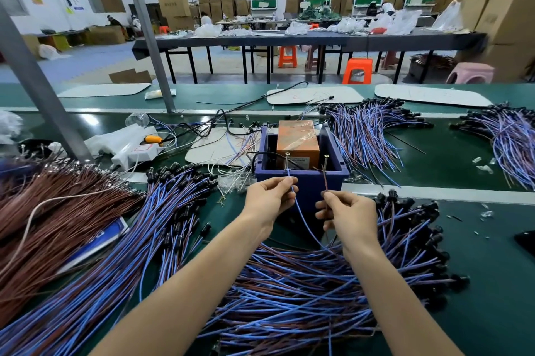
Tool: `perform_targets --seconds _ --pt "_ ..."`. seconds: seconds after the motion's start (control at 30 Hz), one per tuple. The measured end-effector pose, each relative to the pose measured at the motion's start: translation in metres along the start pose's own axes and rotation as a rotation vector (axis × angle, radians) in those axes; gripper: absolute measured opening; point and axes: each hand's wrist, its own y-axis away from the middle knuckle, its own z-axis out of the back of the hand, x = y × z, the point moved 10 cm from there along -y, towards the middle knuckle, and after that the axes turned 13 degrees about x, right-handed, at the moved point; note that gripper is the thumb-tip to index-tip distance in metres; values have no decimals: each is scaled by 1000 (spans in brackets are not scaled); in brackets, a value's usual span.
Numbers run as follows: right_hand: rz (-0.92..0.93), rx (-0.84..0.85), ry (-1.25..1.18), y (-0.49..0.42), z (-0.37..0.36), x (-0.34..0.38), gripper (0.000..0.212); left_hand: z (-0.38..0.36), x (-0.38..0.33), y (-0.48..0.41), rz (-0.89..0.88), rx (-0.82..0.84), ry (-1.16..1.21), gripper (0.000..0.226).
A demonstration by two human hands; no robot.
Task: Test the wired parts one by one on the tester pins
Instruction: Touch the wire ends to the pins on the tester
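Fingers (285, 182) of each hand pinch one lead — blue wire (292, 189) left, brown wire (324, 180) right — best raised squarely onto separate tester pins (287, 156).

Two bare arms come in from the bottom edge, and no sleeve shows on either one, all the way from the elbow end to the wrist. The left hand (267, 196) and the right hand (348, 215) wear no gloves, and no ring, watch or band can be seen on the fingers or wrists. The fingers are slim, the nails look short and plain, and the rest of the person is out of sight below the picture.
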Motion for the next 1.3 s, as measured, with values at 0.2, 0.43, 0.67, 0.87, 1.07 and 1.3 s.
perform_targets --seconds 0.2,0.43,0.67,0.87,1.07,1.3 --pt "29 -52 -60 3 8 1 15 4 1 0 18 -8 4 17" --pt "33 -75 -88 5 12 -5 18 2 1 0 28 -6 23 17" --pt "48 -80 -104 6 13 -5 18 3 -1 3 29 4 -14 17" --pt "142 211 257 18 -29 11 15 17 -31 13 -36 78 -51 20" --pt "123 616 763 36 -81 -6 14 100 -104 30 -175 -182 -753 15" --pt "163 671 824 42 -97 -5 21 137 -29 37 322 -58 -1929 31"
